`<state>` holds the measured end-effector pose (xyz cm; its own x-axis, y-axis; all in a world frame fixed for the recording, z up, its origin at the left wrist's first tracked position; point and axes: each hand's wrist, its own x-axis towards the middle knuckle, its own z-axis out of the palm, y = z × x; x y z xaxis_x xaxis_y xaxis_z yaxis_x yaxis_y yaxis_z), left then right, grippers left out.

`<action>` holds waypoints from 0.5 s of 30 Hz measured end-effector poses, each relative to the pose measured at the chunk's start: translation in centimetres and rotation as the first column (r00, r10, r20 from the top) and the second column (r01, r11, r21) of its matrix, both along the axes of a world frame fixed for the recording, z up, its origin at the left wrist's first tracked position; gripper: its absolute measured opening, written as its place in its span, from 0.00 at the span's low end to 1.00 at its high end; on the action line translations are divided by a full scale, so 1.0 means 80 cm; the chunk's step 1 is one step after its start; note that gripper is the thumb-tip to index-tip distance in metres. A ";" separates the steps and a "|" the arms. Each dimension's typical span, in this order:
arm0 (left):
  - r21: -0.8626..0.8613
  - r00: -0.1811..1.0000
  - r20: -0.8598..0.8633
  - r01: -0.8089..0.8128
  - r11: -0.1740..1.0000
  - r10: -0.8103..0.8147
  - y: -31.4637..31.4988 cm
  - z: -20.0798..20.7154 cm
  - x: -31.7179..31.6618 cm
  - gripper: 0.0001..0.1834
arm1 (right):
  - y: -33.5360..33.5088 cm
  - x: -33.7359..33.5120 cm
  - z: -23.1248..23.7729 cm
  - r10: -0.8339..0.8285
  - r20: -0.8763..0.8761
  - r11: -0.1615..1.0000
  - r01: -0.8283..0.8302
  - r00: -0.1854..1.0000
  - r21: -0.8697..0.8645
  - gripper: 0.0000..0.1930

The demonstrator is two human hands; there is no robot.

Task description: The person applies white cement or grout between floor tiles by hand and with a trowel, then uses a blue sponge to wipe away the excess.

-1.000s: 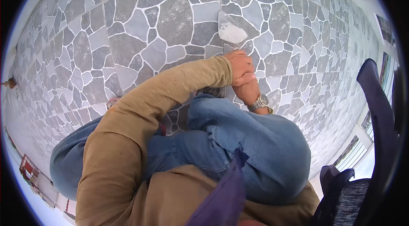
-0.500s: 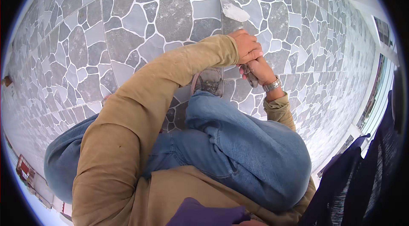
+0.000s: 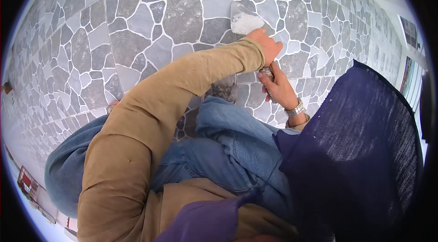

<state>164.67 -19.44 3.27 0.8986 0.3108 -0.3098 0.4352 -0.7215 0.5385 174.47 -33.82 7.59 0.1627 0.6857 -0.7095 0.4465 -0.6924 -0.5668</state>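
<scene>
A putty knife [image 3: 246, 21] with white paste on its wide blade slants over the stone-patterned floor, its blade away from me. My right hand [image 3: 280, 88], with a metal watch on the wrist, is closed round the worn handle. My left hand [image 3: 265, 45] crosses over from the left, its fingers curled at the tool's neck, close below the blade. Its own fingertips are mostly hidden from above. Whether the blade touches the floor, I cannot tell.
Grey stone-look tiles [image 3: 182, 16] with white lines and straight joints cover the floor. A dusty shoe [image 3: 223, 89] stands just below my hands, beside my bent knees in blue jeans. Dark purple cloth [image 3: 351, 151] hangs across the right side and covers part of my right forearm.
The blade has turned and shows more of its white face. My left hand has closed nearer the blade, apart from my right hand. The purple cloth has swung in from the right.
</scene>
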 end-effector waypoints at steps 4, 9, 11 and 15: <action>0.061 0.960 0.167 0.217 0.974 -0.224 -0.015 0.005 -0.019 0.20 | -0.017 0.013 -0.002 0.077 0.185 0.966 -0.120 0.980 0.230 0.26; 0.187 0.946 0.233 0.185 0.965 -0.227 -0.026 -0.021 -0.008 0.18 | -0.005 0.007 0.008 0.056 0.195 0.995 -0.072 0.979 0.074 0.22; 0.108 0.973 0.140 0.168 0.980 -0.182 -0.019 -0.023 0.009 0.17 | 0.003 0.015 0.009 0.054 0.219 0.995 -0.070 0.974 0.066 0.21; 0.095 0.973 0.073 0.210 0.973 -0.217 0.005 -0.030 0.021 0.16 | 0.032 0.039 -0.004 0.068 0.179 0.993 -0.083 0.981 0.081 0.23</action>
